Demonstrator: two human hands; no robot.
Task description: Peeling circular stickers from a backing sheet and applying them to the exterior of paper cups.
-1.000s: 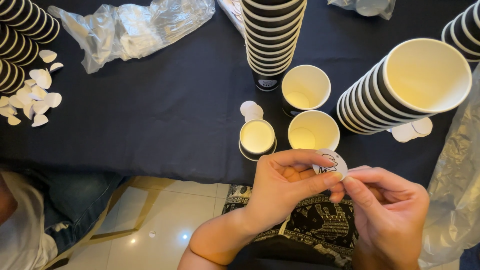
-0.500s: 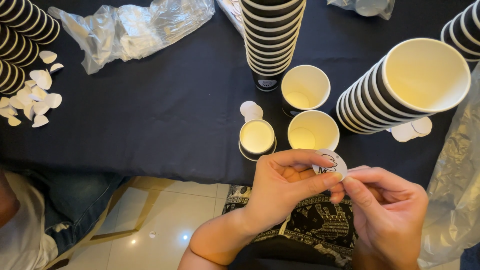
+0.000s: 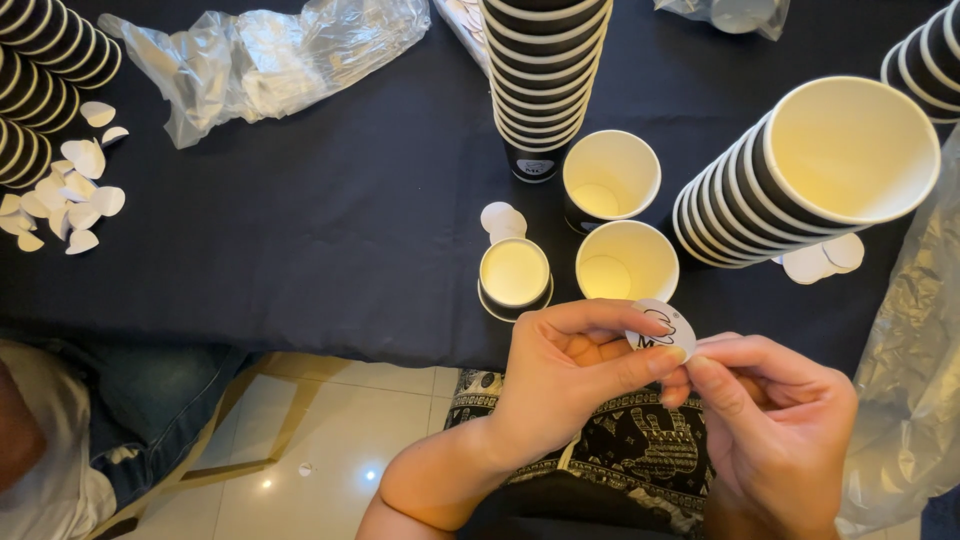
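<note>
**Both hands pinch a round sticker at the table's edge**

The left hand (image 3: 570, 365) grips a small round white sticker (image 3: 662, 326) with a dark printed mark, thumb and forefinger closed on its lower edge. The right hand (image 3: 775, 420) meets it from the other side, its fingertips (image 3: 700, 362) pinched together at the sticker's rim, touching the left thumb. The sticker sits just in front of the near edge of the table, which is covered by a black cloth (image 3: 330, 240).

Just beyond the hands stand two open paper cups, black outside and cream inside: one (image 3: 627, 262) close to the sticker, another (image 3: 611, 175) behind it. Beside the nearer one sits a shorter cup (image 3: 515, 275). A white paper disc (image 3: 502, 217) lies on the cloth just behind that.

A tall upright stack of cups (image 3: 545, 80) rises behind them, and a second stack (image 3: 800, 170) lies tilted to the right, its mouth facing the camera, with white discs (image 3: 825, 258) under it. At the far left are more cup stacks (image 3: 45, 70) and a scatter of white paper discs (image 3: 65, 195). A crumpled clear plastic bag (image 3: 270, 60) lies on the cloth behind, and another plastic sheet (image 3: 915, 370) hangs at the right edge.
</note>
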